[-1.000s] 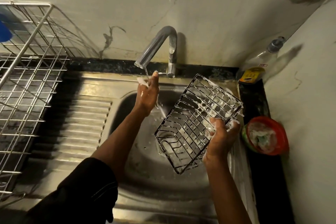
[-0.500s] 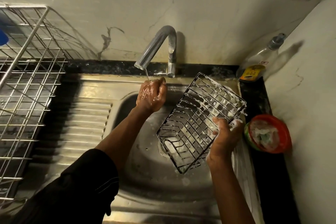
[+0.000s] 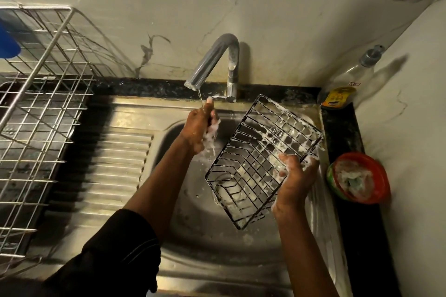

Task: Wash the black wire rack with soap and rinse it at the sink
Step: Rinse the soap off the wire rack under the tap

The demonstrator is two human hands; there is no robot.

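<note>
Only the soapy right hand [image 3: 295, 176] grips the rack [image 3: 253, 152] by its edge, so it could slip into the sink [image 3: 217, 248], while the left hand [image 3: 196, 128], apparently holding nothing, rinses under the tap [image 3: 212, 60].

The black counter [image 3: 345, 132] beside the sink [image 3: 125, 152] carries a red bowl [image 3: 362, 157] and bottle [image 3: 347, 79].

Black wire rack [image 3: 261, 159]: glossy metal, foamy. Sink [image 3: 125, 152]: brushed steel. Wall [image 3: 265, 7]: smooth marble.
</note>
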